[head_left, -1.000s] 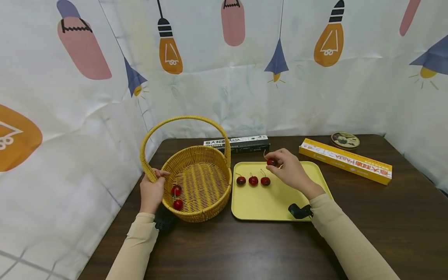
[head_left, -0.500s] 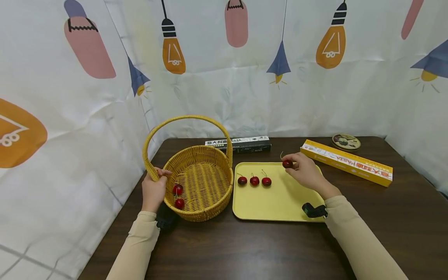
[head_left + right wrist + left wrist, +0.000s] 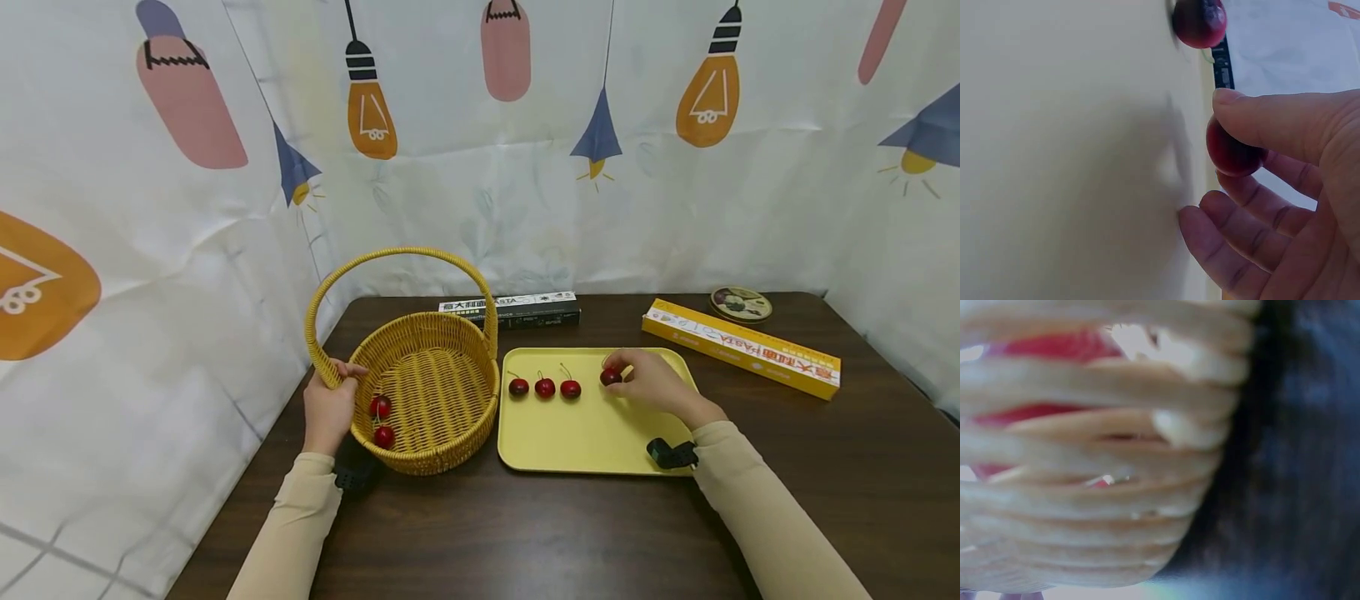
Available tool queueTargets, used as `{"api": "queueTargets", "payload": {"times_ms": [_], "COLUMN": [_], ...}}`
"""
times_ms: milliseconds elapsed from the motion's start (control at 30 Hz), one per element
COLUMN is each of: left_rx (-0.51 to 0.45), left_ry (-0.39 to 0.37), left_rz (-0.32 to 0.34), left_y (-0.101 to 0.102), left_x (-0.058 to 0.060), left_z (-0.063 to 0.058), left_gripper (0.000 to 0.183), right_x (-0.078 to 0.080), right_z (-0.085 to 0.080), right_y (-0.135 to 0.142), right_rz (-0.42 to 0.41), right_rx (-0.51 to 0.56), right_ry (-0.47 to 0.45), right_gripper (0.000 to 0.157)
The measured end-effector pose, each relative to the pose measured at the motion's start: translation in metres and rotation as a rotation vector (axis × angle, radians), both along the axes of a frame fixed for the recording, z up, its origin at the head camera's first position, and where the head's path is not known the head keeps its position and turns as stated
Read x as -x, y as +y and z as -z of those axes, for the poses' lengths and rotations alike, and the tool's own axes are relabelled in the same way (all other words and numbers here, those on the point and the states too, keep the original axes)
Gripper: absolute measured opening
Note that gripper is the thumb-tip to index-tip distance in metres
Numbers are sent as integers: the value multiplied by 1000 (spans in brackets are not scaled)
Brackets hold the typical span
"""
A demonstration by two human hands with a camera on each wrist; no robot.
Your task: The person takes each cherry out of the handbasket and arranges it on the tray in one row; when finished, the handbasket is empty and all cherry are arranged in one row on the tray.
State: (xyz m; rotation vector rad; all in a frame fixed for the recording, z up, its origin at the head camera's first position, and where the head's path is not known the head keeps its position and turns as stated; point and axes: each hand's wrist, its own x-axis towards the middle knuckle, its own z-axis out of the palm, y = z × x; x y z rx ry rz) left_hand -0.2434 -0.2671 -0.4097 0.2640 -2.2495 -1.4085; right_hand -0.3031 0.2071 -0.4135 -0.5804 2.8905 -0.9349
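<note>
Lower than half a second ago, the cherry [image 3: 611, 377] is pinched between the right hand's [image 3: 654, 385] thumb and fingers over the yellow tray [image 3: 585, 437]; whether it touches, I cannot tell. Fingers of the left hand [image 3: 328, 414] are clamped on the basket [image 3: 429, 461] at its near-left rim. Likely light, firm, slick-skinned and easily bruised, the cherry suits a gentle pinch round its widest part.

Gloss against weave

The cherries [image 3: 571, 389] look smooth and glossy; the tray [image 3: 573, 433], smooth plastic, softly sheened. At the tray's nine o'clock, the basket [image 3: 442, 400] is ridged, rough weave — toward two, a printed-card carton [image 3: 742, 348]. The table [image 3: 495, 533] shows wood grain; at twelve, a creased, matt cloth curtain [image 3: 510, 192].
</note>
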Motion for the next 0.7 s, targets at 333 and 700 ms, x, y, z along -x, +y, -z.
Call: {"api": "queueTargets", "payload": {"times_ms": [333, 700], "left_rx": [16, 12], "left_ry": [14, 13], "left_rz": [6, 3], "left_y": [-1, 0], "left_x": [2, 0], "left_z": [1, 0], "left_gripper": [7, 7], "right_x": [-1, -4], "right_z": [6, 6], "right_y": [-10, -19], "right_rz": [-11, -11], "right_rx": [-24, -10], "right_ry": [-58, -63], "right_gripper": [37, 38]}}
